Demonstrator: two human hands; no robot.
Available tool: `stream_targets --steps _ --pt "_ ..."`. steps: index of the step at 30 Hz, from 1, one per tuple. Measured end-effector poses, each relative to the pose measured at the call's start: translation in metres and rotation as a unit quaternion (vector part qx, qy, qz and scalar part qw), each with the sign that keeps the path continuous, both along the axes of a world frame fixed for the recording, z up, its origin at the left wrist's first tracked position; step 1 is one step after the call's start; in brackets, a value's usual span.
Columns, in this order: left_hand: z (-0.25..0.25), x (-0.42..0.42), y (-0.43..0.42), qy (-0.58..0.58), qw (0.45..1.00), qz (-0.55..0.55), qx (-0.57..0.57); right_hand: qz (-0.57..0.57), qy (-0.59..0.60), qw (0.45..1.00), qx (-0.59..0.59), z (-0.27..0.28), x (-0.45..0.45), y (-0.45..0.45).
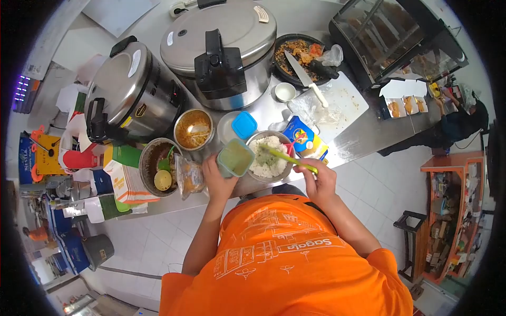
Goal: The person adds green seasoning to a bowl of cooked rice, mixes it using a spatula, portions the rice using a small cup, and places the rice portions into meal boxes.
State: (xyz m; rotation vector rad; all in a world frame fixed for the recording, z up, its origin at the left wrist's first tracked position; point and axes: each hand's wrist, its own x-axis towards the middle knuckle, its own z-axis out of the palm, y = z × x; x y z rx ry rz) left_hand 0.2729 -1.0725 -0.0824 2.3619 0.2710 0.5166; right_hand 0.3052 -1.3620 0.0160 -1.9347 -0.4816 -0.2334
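Note:
My left hand [217, 181] holds a translucent green square container [235, 158], tilted beside the left edge of a metal bowl [271, 178]. White rice [267, 164] fills much of that bowl. In my right hand [319, 181] is a green spoon [295, 161]; its far end is over the rice, with some greenish bits there. Just behind the container lies a blue square lid [244, 125]. A blue and yellow packet [304, 138] stands at the bowl's right.
Two large steel cookers [224, 68] stand at the back. Nearer are a pot of soup [194, 129] and a pot with a ladle [152, 167]. A knife [307, 79] rests across a black mortar and a white cutting board [348, 105]. Another person [464, 124] is at the far right.

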Motion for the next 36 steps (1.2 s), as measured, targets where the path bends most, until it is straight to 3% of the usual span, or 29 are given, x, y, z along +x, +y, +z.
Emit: stream_targets --steps 1,3,6,10,12,13,15,19,23,25,28,29,31,33,36 --pt "0.003 0.002 0.0 -0.01 1.0 -0.021 0.019 -0.002 0.0 1.0 0.003 0.004 0.003 0.008" --pt "0.014 0.006 -0.002 -0.021 0.998 -0.048 0.042 0.168 -0.082 0.982 -0.01 0.008 0.013 0.028" --pt "0.033 0.012 -0.008 -0.041 0.991 -0.124 0.024 0.248 -0.075 0.964 -0.059 -0.003 0.021 0.055" --pt "0.036 0.014 -0.009 -0.068 0.99 -0.115 0.037 0.223 -0.02 0.974 -0.041 -0.013 0.014 0.069" --pt "0.034 0.013 -0.008 -0.067 0.992 -0.107 0.03 0.123 0.245 0.953 0.127 -0.017 0.012 0.071" --pt "0.033 0.013 -0.007 -0.066 0.992 -0.103 0.041 0.123 0.245 0.953 0.128 -0.024 0.015 0.07" --pt "0.031 0.012 -0.007 -0.065 0.992 -0.096 0.051 0.034 0.355 0.879 0.315 -0.035 0.027 0.062" --pt "0.025 0.008 0.0 -0.041 0.995 -0.074 0.046 -0.041 0.381 0.852 0.356 -0.034 0.029 0.034" --pt "0.004 0.0 0.009 -0.042 0.998 -0.043 -0.003 -0.111 0.349 0.859 0.358 -0.02 0.023 0.004" --pt "0.001 -0.001 0.01 -0.041 0.998 -0.04 -0.003 -0.127 0.332 0.864 0.355 -0.02 0.02 -0.006" --pt "-0.001 -0.004 0.011 -0.035 0.999 -0.039 0.0 -0.081 0.231 0.934 0.259 -0.024 0.009 -0.016" --pt "-0.002 -0.004 0.01 -0.031 0.999 -0.037 0.003 -0.085 0.23 0.934 0.259 -0.029 0.005 -0.019" --pt "-0.006 -0.002 0.01 -0.032 0.999 -0.041 0.009 -0.032 0.076 0.995 0.056 -0.031 -0.001 -0.023" --pt "-0.009 -0.001 0.009 -0.032 0.998 -0.042 0.018 -0.042 0.061 0.996 0.052 -0.026 -0.003 -0.023" --pt "-0.01 0.001 0.008 -0.038 0.998 -0.047 0.013 -0.019 0.018 0.999 -0.046 -0.01 0.0 -0.024"
